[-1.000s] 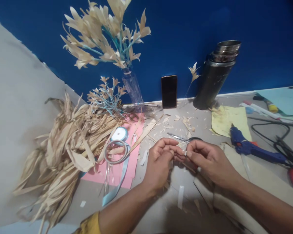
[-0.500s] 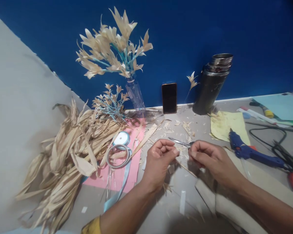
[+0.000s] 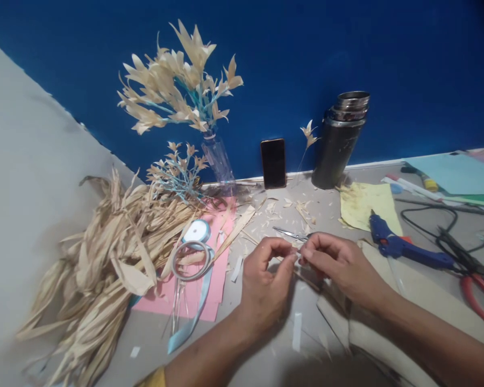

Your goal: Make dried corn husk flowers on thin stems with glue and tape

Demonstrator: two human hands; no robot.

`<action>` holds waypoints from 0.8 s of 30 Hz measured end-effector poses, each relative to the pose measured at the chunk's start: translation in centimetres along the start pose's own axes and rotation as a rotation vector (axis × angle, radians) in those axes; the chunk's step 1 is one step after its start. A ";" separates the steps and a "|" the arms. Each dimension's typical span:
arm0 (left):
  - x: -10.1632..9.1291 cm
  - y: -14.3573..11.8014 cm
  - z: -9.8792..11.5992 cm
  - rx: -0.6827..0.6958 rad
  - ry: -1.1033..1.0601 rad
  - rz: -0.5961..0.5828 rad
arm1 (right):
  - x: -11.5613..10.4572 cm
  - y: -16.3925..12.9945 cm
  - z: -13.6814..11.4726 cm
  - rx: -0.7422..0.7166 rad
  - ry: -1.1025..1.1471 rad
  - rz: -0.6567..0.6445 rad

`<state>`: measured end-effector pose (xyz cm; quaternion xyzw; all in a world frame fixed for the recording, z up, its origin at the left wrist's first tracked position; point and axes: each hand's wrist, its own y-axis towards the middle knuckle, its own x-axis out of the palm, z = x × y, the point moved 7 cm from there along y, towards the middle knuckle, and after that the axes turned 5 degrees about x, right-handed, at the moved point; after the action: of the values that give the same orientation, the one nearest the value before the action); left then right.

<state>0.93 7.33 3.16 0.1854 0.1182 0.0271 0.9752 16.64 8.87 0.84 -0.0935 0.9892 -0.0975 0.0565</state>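
Note:
My left hand (image 3: 268, 277) is closed in a pinch, thumb against fingertips, at the middle of the table. Almost touching it, my right hand (image 3: 333, 263) pinches too. Whatever sits between the fingertips is too small and hidden to name. Small scissors (image 3: 289, 233) point left from behind my right fingers; I cannot tell whether they lie on the table or hang from that hand. A thin dry strip (image 3: 306, 280) shows below the fingertips. Scraps of dry husk (image 3: 302, 210) are scattered beyond my hands.
Dried husks (image 3: 100, 242) heap at left beside ribbon rolls (image 3: 196, 231) on pink paper (image 3: 226, 269). Behind stand husk flowers (image 3: 177, 80) in a plastic bottle (image 3: 220, 158), a phone (image 3: 273, 164) and a flask (image 3: 339, 145). A blue glue gun (image 3: 411, 250) and red-handled scissors (image 3: 478, 295) lie right.
My hands have come closer together, their fingertips now nearly meeting. The whole view has shifted slightly, so the table things appear a little further left.

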 end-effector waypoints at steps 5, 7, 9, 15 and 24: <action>-0.1 -0.1 1.4 0.174 0.085 -0.002 | 0.7 0.1 0.2 0.007 0.043 -0.067; -0.2 0.0 1.2 0.106 0.035 0.008 | 0.7 0.2 0.3 0.012 0.027 -0.064; -0.4 0.2 0.4 -0.060 -0.081 0.051 | 0.4 0.2 0.2 -0.003 -0.004 -0.035; 0.1 0.6 -2.3 -0.486 -0.579 0.117 | -0.2 0.0 -0.6 -0.029 -0.022 0.009; -0.2 1.0 -2.6 -0.515 -0.714 0.167 | -0.7 0.3 -0.6 0.004 -0.048 0.026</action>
<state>0.10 9.21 1.25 -0.0569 -0.2519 0.0688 0.9636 17.17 9.35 1.45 -0.0830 0.9885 -0.0965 0.0818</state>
